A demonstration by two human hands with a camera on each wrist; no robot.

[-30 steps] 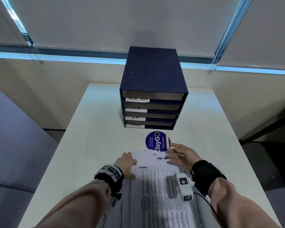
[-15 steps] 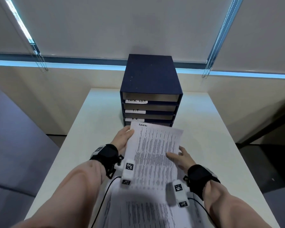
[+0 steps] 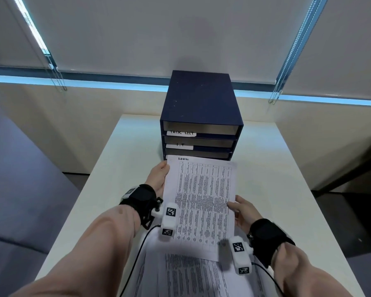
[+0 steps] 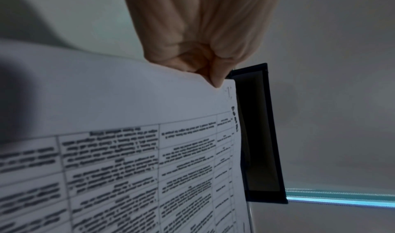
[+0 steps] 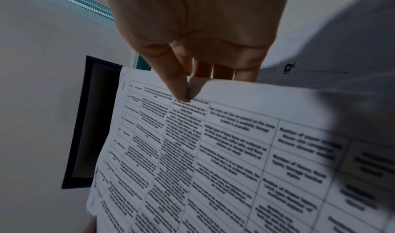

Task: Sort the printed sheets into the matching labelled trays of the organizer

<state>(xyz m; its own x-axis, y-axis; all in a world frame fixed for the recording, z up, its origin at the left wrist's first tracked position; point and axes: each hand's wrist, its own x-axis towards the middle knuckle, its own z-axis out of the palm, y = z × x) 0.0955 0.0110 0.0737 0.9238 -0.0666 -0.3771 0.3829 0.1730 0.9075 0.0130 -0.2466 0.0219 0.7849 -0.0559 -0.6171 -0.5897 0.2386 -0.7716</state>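
A printed sheet (image 3: pixel 204 204) with a dense table and a handwritten heading at its top edge hangs in the air in front of the dark blue organizer (image 3: pixel 199 99). My left hand (image 3: pixel 159 179) pinches its upper left edge (image 4: pixel 213 79). My right hand (image 3: pixel 241 211) pinches its right edge with thumb on top (image 5: pixel 181 91). The sheet hides the organizer's two lower trays. White labels reading TASK LIST (image 3: pixel 181 133) and I.T (image 3: pixel 179 146) show on the upper trays. More printed sheets (image 3: pixel 191 277) lie on the table below the held one.
The white table (image 3: pixel 272 168) holds the organizer at its far middle. Bare table surface lies to the left and right of the organizer. A wall with roller blinds and bead chains (image 3: pixel 56 78) rises behind. A cable (image 3: pixel 137 254) runs from the left wrist camera.
Both hands picked the top sheet off the pile, lifted it and carried it toward the organizer, where it now covers the lower trays. The round blue sticker on the table is hidden.
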